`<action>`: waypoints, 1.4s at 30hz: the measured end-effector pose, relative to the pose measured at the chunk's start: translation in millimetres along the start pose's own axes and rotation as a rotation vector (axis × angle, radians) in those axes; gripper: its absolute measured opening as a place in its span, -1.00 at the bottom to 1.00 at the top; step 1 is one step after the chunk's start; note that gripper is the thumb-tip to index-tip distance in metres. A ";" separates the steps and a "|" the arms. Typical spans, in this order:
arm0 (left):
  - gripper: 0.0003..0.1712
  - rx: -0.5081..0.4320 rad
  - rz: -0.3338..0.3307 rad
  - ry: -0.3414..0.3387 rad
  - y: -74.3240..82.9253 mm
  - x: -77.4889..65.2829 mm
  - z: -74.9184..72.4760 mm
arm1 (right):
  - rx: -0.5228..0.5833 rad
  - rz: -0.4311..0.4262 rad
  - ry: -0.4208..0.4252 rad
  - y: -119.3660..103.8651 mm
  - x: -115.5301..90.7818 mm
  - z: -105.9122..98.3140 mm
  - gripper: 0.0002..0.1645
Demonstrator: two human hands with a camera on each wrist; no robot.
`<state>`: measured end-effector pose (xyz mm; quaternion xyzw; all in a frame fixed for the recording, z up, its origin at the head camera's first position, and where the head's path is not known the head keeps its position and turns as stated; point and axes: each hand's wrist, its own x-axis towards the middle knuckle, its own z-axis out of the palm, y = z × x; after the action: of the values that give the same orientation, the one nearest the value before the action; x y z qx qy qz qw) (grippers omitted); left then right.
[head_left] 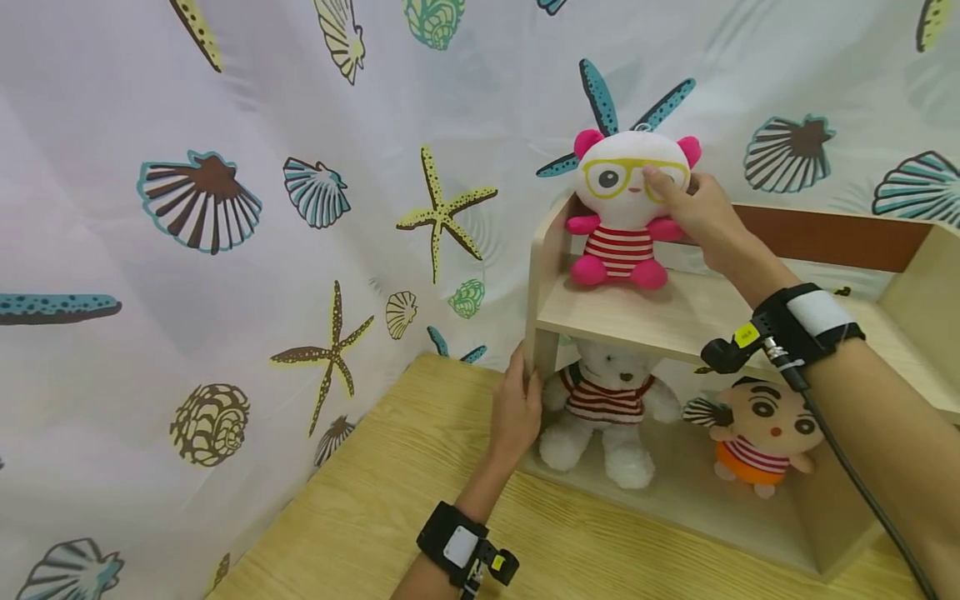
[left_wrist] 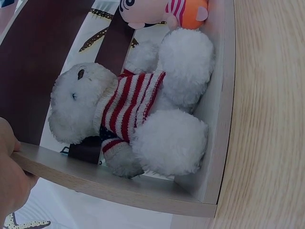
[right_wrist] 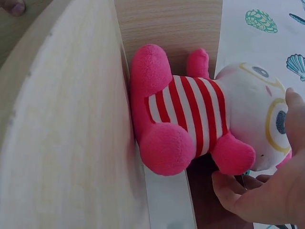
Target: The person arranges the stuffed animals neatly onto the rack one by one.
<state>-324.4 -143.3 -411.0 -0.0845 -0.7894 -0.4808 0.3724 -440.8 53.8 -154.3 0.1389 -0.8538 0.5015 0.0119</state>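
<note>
A plush panda (head_left: 619, 250) with pink ears, yellow glasses and a red-striped body sits on the upper board at the left end of a small wooden shelf (head_left: 622, 315). My right hand (head_left: 701, 208) holds its head from the right, with a finger on the face near the glasses; in the right wrist view the other fingers (right_wrist: 226, 188) are beside and behind it. Lower down, my left hand (head_left: 516, 408) grips the shelf's left side panel (left_wrist: 109, 186), thumb and fingers on either side of the board.
Below, a white teddy bear (head_left: 609, 408) in a striped sweater sits in the left of the lower compartment. A boy doll (head_left: 757, 446) in orange shorts leans to its right. The shelf stands on a wood-grain table (head_left: 420, 417) against a seashell-patterned curtain (head_left: 247, 333).
</note>
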 end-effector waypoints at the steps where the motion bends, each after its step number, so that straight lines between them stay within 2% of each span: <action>1: -0.45 -0.003 0.001 -0.003 0.2 -0.3 0.3 | -0.003 0.002 -0.002 0.8 -0.8 -1.5 0.22; 11: -0.46 -0.015 -0.028 -0.015 -1.5 -1.6 1.4 | -0.006 0.046 -0.005 5.8 -13.9 -15.8 0.31; 19: -0.45 -0.008 -0.003 -0.008 -2.2 -0.6 1.6 | -0.020 0.036 0.000 13.5 -31.7 -32.6 0.19; 26: -0.44 -0.028 -0.025 -0.026 0.0 0.0 2.5 | -0.008 0.009 0.004 21.7 -42.6 -47.9 0.14; 33: -0.44 -0.034 -0.025 -0.031 2.2 0.9 5.4 | -0.017 0.024 0.063 25.0 -50.2 -57.9 0.12; 37: -0.44 -0.032 -0.029 -0.035 0.6 0.2 6.0 | -0.035 0.004 0.098 25.9 -61.2 -63.8 0.08; 42: -0.44 -0.028 -0.023 -0.017 -3.0 -1.1 2.7 | -0.116 -0.058 0.117 28.5 -84.9 -70.2 -0.03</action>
<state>-326.5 -142.4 -414.5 -0.0848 -0.7868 -0.4950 0.3589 -374.6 146.3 -157.4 0.1331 -0.8750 0.4579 0.0842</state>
